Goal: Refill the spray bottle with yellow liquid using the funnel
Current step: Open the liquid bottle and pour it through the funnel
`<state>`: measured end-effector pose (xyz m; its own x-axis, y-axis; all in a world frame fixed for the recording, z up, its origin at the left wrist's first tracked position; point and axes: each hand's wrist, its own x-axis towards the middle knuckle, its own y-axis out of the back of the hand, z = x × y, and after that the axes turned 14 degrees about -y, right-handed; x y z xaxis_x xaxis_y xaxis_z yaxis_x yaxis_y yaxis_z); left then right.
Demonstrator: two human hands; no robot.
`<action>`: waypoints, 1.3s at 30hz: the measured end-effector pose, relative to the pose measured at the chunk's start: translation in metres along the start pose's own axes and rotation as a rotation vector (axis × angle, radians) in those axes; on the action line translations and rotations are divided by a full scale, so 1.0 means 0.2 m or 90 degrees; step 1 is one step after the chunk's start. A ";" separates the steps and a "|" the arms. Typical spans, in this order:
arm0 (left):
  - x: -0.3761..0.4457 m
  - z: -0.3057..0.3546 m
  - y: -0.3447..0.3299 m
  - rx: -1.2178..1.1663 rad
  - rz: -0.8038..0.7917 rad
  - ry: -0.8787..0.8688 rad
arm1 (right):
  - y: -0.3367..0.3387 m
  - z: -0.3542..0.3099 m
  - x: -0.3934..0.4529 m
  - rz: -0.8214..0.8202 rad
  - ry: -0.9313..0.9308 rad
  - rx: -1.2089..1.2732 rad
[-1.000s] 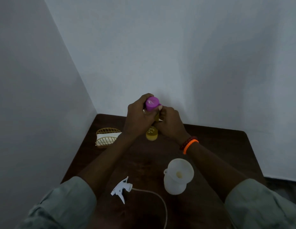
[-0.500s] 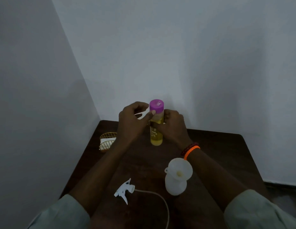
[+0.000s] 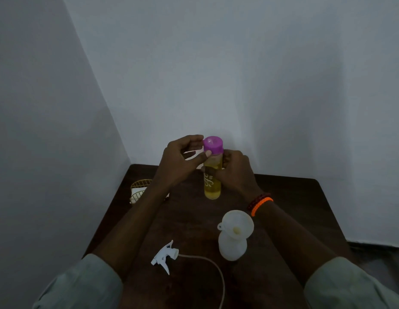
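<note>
A clear bottle of yellow liquid point(image 3: 212, 184) with a purple cap point(image 3: 213, 144) is held upright above the far part of the dark wooden table point(image 3: 294, 197). My right hand point(image 3: 235, 172) grips the bottle's body. My left hand point(image 3: 180, 159) pinches the purple cap with thumb and fingertips. Nearer to me stands the white spray bottle point(image 3: 232, 248) with a white funnel point(image 3: 236, 225) seated in its neck. The white trigger sprayer head point(image 3: 164, 258) with its long tube point(image 3: 216, 270) lies on the table to the left of the spray bottle.
A gold wire basket point(image 3: 139, 189) holding something white sits at the table's far left, partly behind my left forearm. Grey walls close in the table at the back and on the left.
The bottle has gone from tilted toward me to upright. My left hand has shifted from covering the cap to pinching its side.
</note>
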<state>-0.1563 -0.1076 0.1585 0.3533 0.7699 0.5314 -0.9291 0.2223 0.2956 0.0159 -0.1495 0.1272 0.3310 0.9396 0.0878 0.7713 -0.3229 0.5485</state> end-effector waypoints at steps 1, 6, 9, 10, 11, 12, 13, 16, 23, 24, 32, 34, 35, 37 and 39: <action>0.00 0.00 0.01 -0.001 0.003 -0.005 | 0.01 0.00 0.00 0.000 0.009 -0.001; 0.02 0.02 -0.03 -0.012 -0.007 -0.006 | -0.02 -0.02 -0.05 -0.037 0.020 0.003; 0.03 0.04 -0.04 -0.008 -0.033 -0.023 | -0.04 -0.03 -0.06 -0.043 0.031 0.003; 0.03 0.04 -0.04 -0.008 -0.041 -0.027 | -0.04 -0.03 -0.06 -0.047 0.030 0.008; 0.03 0.04 -0.04 -0.008 -0.046 -0.029 | -0.04 -0.02 -0.06 -0.048 0.027 0.011; 0.02 0.04 -0.03 -0.006 -0.047 -0.028 | -0.03 -0.02 -0.05 -0.047 0.022 0.011; 0.01 0.03 -0.02 -0.003 -0.044 -0.027 | -0.01 0.00 -0.05 -0.044 0.018 0.011; -0.02 0.01 0.01 -0.007 -0.033 -0.013 | 0.03 0.03 -0.04 -0.036 0.008 0.004; -0.06 -0.02 -0.01 -0.038 -0.030 -0.018 | 0.02 0.07 -0.08 -0.064 0.002 0.006; -0.05 -0.02 -0.02 -0.045 -0.031 -0.018 | 0.02 0.07 -0.08 -0.066 -0.001 0.014; -0.04 -0.02 -0.09 -0.049 -0.076 -0.013 | -0.01 0.05 -0.09 -0.075 0.007 -0.010; -0.04 -0.02 -0.09 -0.050 -0.074 -0.010 | -0.01 0.04 -0.09 -0.065 0.016 -0.010; -0.04 -0.02 -0.09 -0.058 -0.067 -0.005 | -0.01 0.05 -0.09 -0.065 0.012 -0.005; -0.04 -0.03 -0.07 -0.074 -0.053 0.009 | 0.01 0.06 -0.08 -0.069 0.004 0.014; -0.05 -0.04 -0.05 -0.075 -0.048 0.017 | 0.03 0.08 -0.07 -0.076 -0.002 0.026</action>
<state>-0.1522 -0.1126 0.1443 0.4210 0.7636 0.4896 -0.9070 0.3479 0.2373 0.0241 -0.1657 0.1154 0.2370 0.9713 0.0215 0.8268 -0.2133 0.5205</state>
